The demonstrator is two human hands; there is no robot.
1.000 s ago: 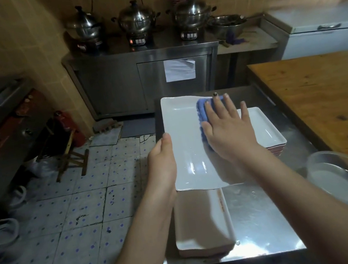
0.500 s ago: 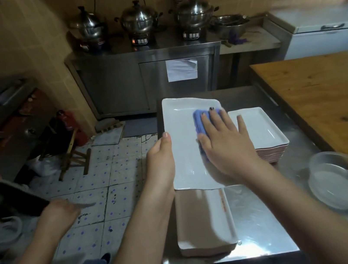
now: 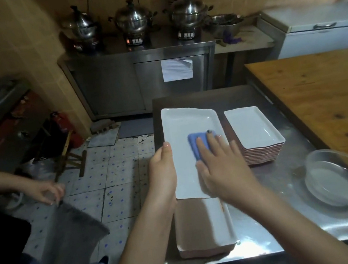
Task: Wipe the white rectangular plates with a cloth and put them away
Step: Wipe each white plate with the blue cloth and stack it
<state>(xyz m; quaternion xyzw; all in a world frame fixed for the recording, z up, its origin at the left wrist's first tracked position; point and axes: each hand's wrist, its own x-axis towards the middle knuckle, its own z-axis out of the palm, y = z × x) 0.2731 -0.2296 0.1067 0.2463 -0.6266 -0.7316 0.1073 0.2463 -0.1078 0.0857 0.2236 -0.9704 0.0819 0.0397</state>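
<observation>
A long white rectangular plate is held above the steel table. My left hand grips its left edge, thumb on the rim. My right hand presses a blue cloth flat onto the plate's middle, fingers straight. Below the held plate a stack of white plates lies at the table's front edge. A second stack of white rectangular plates stands to the right, close to my right hand.
A clear glass bowl sits at the table's right, against a wooden table. Another person at the left holds a grey cloth with a hand. Three steel pots stand on a far cabinet.
My right hand and the blue cloth slid toward me down the plate. The other person's hands and grey cloth came further into view at the left.
</observation>
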